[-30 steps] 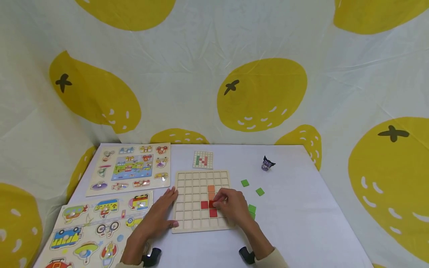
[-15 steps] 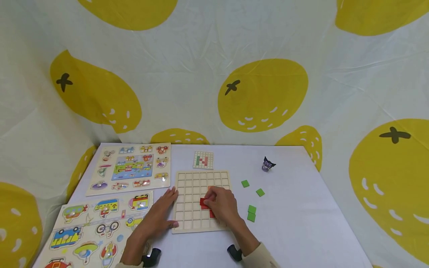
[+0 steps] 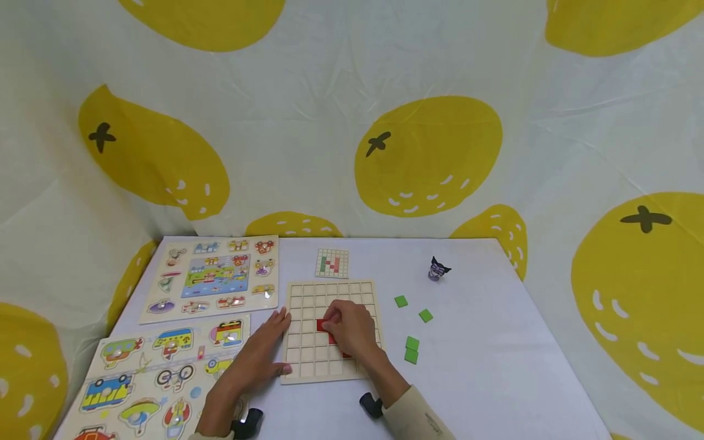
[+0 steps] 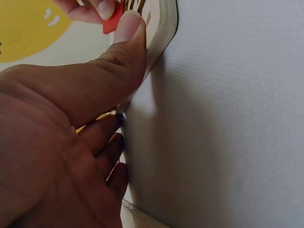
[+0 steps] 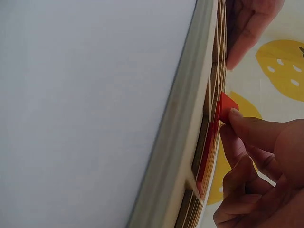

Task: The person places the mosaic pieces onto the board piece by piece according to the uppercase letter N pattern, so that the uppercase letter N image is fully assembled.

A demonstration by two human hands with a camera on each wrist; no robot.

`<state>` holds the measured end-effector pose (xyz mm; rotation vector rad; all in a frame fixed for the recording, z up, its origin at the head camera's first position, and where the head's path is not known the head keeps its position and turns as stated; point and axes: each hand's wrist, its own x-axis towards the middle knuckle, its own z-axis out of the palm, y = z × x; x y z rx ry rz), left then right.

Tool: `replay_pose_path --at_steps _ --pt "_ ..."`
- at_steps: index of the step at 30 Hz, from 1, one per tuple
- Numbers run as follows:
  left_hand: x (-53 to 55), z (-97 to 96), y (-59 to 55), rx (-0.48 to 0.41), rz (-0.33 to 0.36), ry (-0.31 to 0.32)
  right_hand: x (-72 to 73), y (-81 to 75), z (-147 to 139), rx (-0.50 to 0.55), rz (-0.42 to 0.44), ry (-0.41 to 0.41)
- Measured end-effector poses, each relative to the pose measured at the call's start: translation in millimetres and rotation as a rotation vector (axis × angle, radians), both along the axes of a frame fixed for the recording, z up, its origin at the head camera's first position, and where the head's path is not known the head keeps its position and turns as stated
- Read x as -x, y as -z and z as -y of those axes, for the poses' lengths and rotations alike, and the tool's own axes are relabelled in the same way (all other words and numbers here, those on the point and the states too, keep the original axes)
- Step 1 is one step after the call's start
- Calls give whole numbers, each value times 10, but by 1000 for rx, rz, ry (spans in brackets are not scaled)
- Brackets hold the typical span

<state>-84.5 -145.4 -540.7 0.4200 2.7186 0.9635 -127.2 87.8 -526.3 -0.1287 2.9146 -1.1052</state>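
Observation:
A wooden grid board lies on the table. My right hand pinches a red square tile between thumb and fingertips over the board's middle. In the right wrist view, that red tile is tilted at the grid, beside another red tile lying in a cell. More red tiles show partly beneath my right hand, which hides the cells around them. My left hand rests along the board's left edge, fingers extended. Its thumb touches near the front corner in the left wrist view.
Green tiles lie scattered right of the board. Behind it is a small card with a coloured grid pattern. Two peg puzzles lie to the left. A small dark figurine stands at the back right.
My right hand has moved left across the board with the pinched red tile, away from the right-hand columns. The left hand stays at the board's edge.

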Motion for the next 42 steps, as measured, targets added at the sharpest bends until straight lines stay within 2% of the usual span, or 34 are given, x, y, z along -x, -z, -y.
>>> replay_pose_path --at_steps 11,16,20,25,28,34,42 --pt "-3 -2 16 -4 4 5 49 -22 62 -110 2 -32" --pt "-17 -15 1 -19 15 -9 35 -50 33 -121 19 -52" --pt "-23 -9 -6 -15 11 -10 33 -44 -52 -80 41 -99" --pt "-27 8 -10 -5 5 -2 56 -35 -236 41 48 -131" --pt "-22 17 -11 -1 4 0 109 -57 -372 70 37 -118" --pt "-6 14 -2 11 3 5 232 -127 -693 51 0 -25" --pt "-2 7 -7 1 -20 11 339 -131 -1204 1 25 86"
